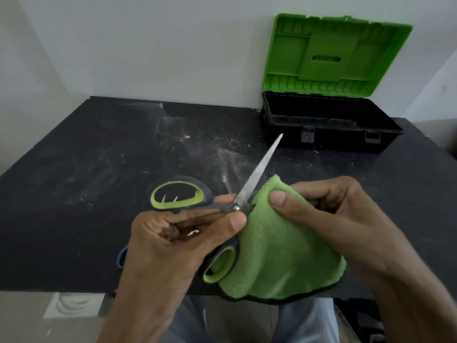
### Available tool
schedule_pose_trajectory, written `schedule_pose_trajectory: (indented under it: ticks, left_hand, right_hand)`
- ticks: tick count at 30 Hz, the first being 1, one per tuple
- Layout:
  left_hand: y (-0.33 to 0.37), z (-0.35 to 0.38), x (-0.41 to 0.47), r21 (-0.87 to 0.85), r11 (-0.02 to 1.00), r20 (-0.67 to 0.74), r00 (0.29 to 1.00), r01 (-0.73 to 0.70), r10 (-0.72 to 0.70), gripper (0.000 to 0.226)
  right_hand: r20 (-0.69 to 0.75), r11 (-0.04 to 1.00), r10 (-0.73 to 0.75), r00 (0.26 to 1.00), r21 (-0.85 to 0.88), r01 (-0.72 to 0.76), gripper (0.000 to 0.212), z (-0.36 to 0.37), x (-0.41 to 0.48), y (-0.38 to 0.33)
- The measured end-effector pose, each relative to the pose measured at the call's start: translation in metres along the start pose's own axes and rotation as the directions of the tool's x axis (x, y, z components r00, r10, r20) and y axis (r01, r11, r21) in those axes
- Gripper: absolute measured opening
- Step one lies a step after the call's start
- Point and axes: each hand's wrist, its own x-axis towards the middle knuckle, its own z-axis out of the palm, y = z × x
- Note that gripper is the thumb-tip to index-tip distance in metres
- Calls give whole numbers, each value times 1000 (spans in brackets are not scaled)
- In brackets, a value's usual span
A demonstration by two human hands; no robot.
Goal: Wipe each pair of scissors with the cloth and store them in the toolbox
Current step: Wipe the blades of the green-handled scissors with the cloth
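- Left hand (170, 238): bare, with a short, neatly trimmed thumbnail.
- Right hand (333, 211): bare, short thumbnail, wrist and forearm uncovered.
- Trousers (304, 323), below the near edge of the table (99, 194): pale blue-grey, possibly denim; too blurred to be sure.

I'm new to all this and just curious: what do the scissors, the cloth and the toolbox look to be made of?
Scissors: blade looks like bare metal, grey with a dull shine; handles seem plastic, dark with smooth lime lining.
Cloth: probably microfibre or fleece, green, fuzzy nap, dark stitched edge.
Toolbox: moulded plastic, matte, with ribs visible in the green lid.
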Motion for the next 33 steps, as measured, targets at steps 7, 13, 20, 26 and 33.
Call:
schedule_pose_trajectory:
  ticks: [7,13,20,26,33]
  left_hand:
    - [0,-16,-2,-40,998,-42,998,52,-54,45]
    - [-1,4,-4,-136,973,50,982,185,-180,26]
    - [1,-3,1,-226,941,-17,965,250,-260,32]
    - [-3,-5,2,-231,937,16,964,262,-266,34]
    - [0,-13,1,-253,945,-6,976,210,-218,50]
  right_hand:
    - [-7,1000,10,1000,-22,-10,22,-12,-2,0]
    - [59,996,-60,996,-57,64,18,0,1,-1]
    - [22,959,-210,977,-190,211,17,1,3,2]
    - [32,923,-306,952,-236,305,19,8,6,5]
    - [45,932,-277,960,-229,280,16,-11,4,1]
